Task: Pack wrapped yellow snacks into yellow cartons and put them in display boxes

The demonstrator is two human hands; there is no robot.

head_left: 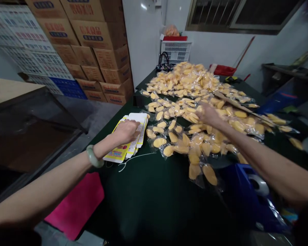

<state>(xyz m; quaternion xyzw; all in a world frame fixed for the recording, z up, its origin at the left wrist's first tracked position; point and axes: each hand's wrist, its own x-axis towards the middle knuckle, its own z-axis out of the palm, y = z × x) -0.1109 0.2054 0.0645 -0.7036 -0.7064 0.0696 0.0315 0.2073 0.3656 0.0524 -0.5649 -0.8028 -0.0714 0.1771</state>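
My left hand (pixel 128 131) rests on a stack of flat yellow and white cartons (pixel 137 118) at the left edge of the dark green table (pixel 149 191). Its fingers are curled in; whether they grip a carton is hidden. A green bangle (pixel 94 157) circles the wrist. Out over the spread of clear packets with yellow, oval pieces (pixel 187 80), my right hand (pixel 207 114) points down with bent fingers among the packets. It is blurred, so any packet in it cannot be made out. White string (pixel 138 156) lies just below the cartons.
A cardboard strip (pixel 236 102) lies across the packets. At the right front is a blue object with a tape roll (pixel 258 185). Pink material (pixel 78 205) hangs at the left front edge. Behind stand a white crate (pixel 176 51) and stacked brown boxes (pixel 92 34).
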